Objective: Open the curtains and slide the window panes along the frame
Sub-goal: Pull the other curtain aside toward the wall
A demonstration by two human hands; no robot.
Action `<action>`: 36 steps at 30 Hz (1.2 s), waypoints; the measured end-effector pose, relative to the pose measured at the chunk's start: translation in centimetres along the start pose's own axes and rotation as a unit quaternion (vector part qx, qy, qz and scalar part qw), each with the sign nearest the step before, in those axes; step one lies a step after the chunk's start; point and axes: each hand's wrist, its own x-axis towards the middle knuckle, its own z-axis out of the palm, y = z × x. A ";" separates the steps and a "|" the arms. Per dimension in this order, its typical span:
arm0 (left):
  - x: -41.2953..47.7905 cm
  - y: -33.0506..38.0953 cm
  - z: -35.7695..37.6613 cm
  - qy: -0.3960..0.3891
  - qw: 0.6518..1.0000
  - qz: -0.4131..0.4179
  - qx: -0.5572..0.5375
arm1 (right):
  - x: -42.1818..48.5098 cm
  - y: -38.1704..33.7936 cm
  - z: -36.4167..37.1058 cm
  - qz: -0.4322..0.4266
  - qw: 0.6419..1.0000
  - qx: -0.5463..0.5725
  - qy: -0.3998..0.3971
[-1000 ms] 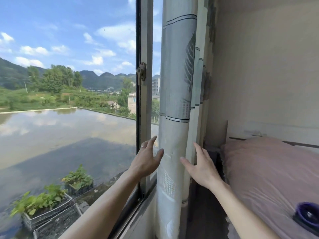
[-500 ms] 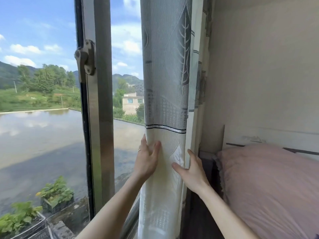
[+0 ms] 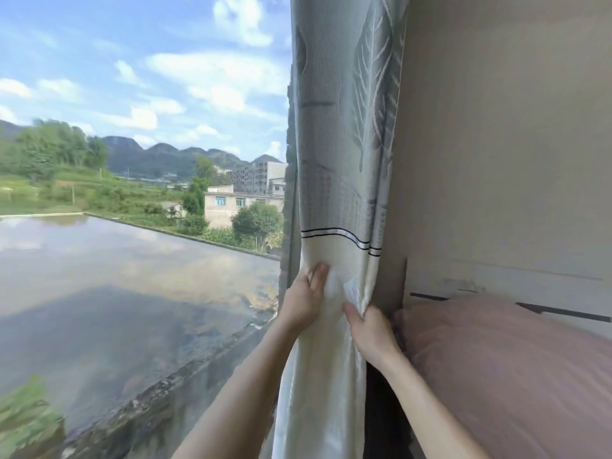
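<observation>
Head view: the curtain (image 3: 341, 193) is bunched into a narrow column at the window's right edge, beside the wall (image 3: 496, 144). The left grip (image 3: 306, 299) presses near-straight fingers into the bundle's left side. The right grip (image 3: 371, 332) pinches the folds from the right, probably to squeeze the fabric clear of the glass. A strip of window frame (image 3: 287, 210) shows just left of the curtain. No writing is readable.

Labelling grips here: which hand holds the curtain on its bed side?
The right hand, lower down, pinching the grey-and-white leaf-patterned fabric curtain beside the pink bedding; the left hand sits higher on its window side.
</observation>
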 end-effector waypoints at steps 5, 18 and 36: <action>6.7 -1.1 3.2 -0.032 0.999 0.019 -0.024 | 6.8 2.8 -0.2 -0.012 0.999 -0.014 0.033; 25.6 -7.1 12.6 -0.001 0.999 -0.025 -0.029 | 27.5 11.8 -0.4 -0.037 0.999 -0.019 -0.003; 53.0 -17.8 25.5 0.020 0.998 0.056 -0.007 | 57.7 25.2 3.0 -0.040 0.999 -0.014 -0.017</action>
